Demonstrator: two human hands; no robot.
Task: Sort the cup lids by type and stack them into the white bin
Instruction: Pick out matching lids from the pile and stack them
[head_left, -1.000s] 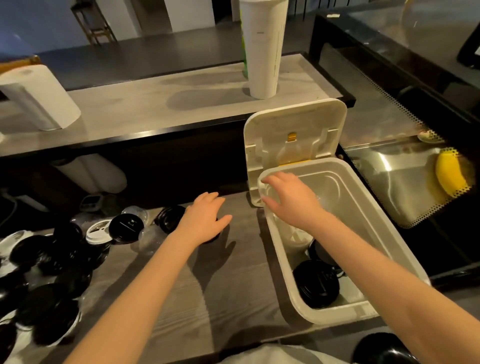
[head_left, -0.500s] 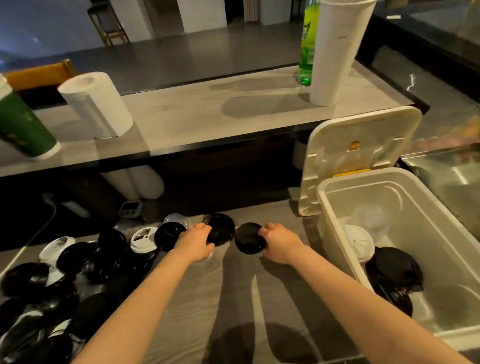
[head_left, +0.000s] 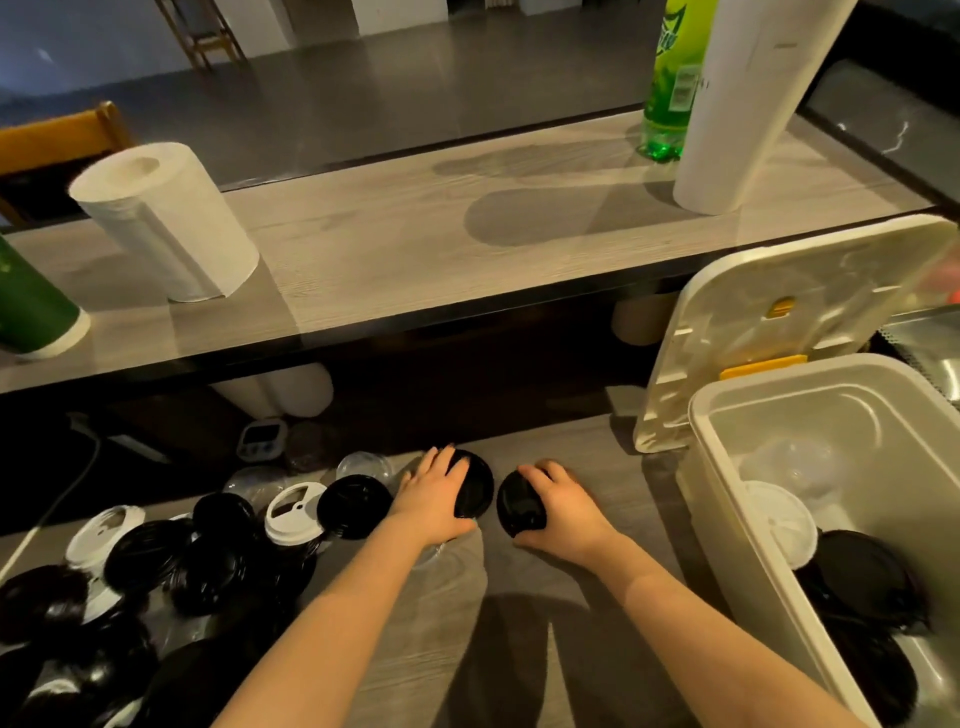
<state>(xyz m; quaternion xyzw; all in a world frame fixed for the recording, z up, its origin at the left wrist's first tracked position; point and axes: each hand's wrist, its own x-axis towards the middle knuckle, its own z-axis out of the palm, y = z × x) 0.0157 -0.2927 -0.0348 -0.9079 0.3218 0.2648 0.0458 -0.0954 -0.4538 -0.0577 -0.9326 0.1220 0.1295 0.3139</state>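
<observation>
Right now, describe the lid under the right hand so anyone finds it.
Find the white bin. Left of it, the lid is black, under the right hand. It lies nearer the bin than the other black lid under the left hand.

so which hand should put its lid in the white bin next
Right, likely: the right hand grips a black lid and lies nearer the white bin than the left hand.
</observation>
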